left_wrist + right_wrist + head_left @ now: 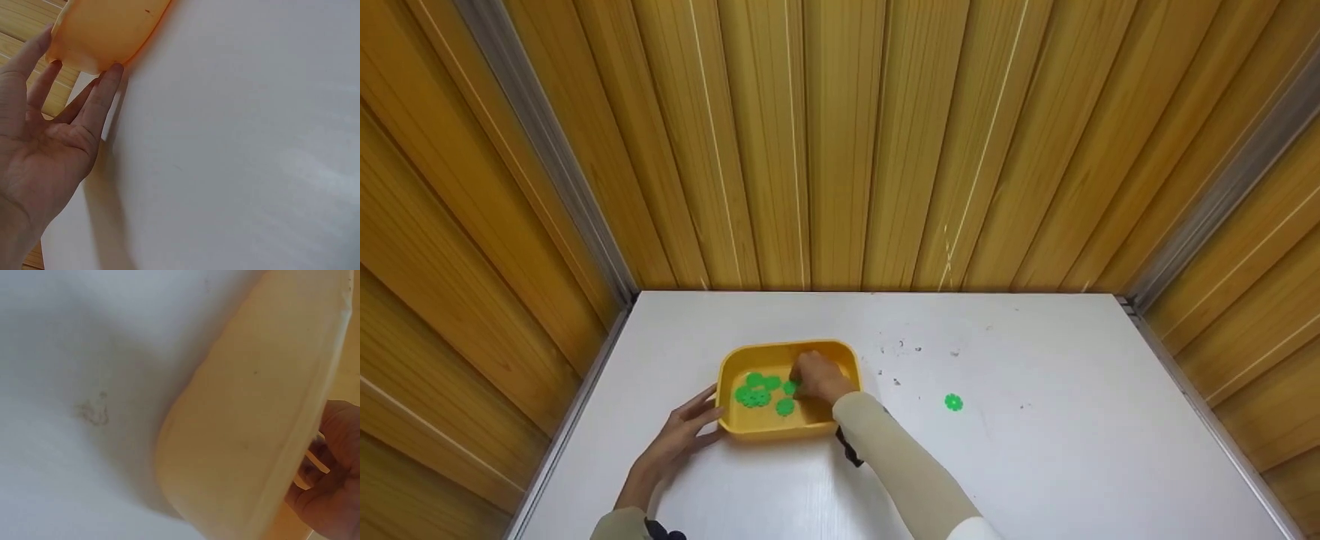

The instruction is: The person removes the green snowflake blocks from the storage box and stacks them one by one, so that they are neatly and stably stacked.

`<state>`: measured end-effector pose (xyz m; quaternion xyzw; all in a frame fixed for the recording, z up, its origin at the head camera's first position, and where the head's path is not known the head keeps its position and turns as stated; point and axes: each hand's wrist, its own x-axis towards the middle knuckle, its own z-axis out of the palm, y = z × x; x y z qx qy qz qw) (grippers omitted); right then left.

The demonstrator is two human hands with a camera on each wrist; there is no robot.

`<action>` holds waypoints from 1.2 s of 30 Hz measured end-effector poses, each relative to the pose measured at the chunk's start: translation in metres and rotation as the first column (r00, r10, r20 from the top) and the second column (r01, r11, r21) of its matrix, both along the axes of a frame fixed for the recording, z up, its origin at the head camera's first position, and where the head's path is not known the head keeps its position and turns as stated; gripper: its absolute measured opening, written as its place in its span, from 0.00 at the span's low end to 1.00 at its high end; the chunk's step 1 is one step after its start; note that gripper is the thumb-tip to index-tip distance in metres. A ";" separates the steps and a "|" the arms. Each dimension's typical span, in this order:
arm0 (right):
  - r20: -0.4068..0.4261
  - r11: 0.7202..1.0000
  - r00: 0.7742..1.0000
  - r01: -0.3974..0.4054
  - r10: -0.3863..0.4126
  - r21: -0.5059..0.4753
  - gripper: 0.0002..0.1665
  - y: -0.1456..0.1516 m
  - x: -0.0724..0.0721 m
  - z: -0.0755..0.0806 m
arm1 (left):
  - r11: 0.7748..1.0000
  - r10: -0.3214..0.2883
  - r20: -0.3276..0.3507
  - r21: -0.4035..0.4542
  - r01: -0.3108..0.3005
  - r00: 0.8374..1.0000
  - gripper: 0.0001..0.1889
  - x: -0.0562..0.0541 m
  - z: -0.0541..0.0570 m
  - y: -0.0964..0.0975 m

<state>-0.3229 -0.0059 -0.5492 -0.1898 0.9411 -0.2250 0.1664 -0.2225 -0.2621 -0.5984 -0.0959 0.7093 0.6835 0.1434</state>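
Observation:
A yellow plastic tub (769, 433) stands on the white table, with several flat green flower-shaped pieces (754, 396) lying mostly in its left half. My left hand (684, 431) is at the tub's left end, its extended fingertips resting against the outer wall. The left wrist view shows those fingers (100, 98) spread along the tub's end. Reaching over the near wall, my right hand (817, 377) is down inside the tub with bent fingers, right at a green piece (790, 388). The tub wall (242, 410) hides its fingertips in the right wrist view, and I cannot tell whether they pinch the piece.
A single green flower-shaped piece (953, 403) lies on the white table (1072, 450) to the right of the tub. Small dark marks (896, 381) dot the tabletop nearby. Wood-patterned panels (840, 150) close off the table's back and both sides.

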 end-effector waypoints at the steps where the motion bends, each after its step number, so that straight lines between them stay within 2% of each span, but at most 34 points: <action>1: 0.002 1.000 1.000 0.002 -0.002 -0.001 0.19 0.001 0.000 -0.001 | 1.000 -0.002 -0.004 0.000 0.002 1.000 0.35 0.000 0.000 0.000; 6: -0.017 1.000 1.000 -0.011 0.011 0.002 0.19 0.002 0.000 -0.005 | 1.000 -0.009 -0.007 -0.004 0.009 1.000 0.35 0.001 0.000 0.000; 11: -0.132 0.995 0.989 -0.064 0.074 0.077 0.18 -0.003 -0.001 -0.007 | 1.000 -0.021 -0.012 0.001 0.021 1.000 0.37 0.002 0.001 -0.005; 14: -0.172 0.990 0.980 -0.086 0.104 0.111 0.18 -0.003 -0.001 -0.008 | 1.000 -0.028 -0.015 0.008 0.029 0.999 0.37 0.003 0.001 -0.006; 21: -0.149 0.988 0.981 -0.106 0.122 0.110 0.17 0.002 -0.004 -0.006 | 0.999 -0.031 -0.017 0.029 0.031 0.999 0.36 0.000 0.001 -0.003; 27: -0.093 0.991 0.989 -0.109 0.116 0.076 0.18 0.009 -0.006 0.000 | 0.999 -0.041 -0.021 0.011 0.041 0.999 0.35 -0.001 0.002 -0.005; 36: -0.097 0.991 0.986 -0.135 0.134 0.000 0.19 0.035 -0.014 0.023 | 0.999 -0.028 -0.014 0.030 0.028 1.000 0.34 -0.001 0.005 -0.004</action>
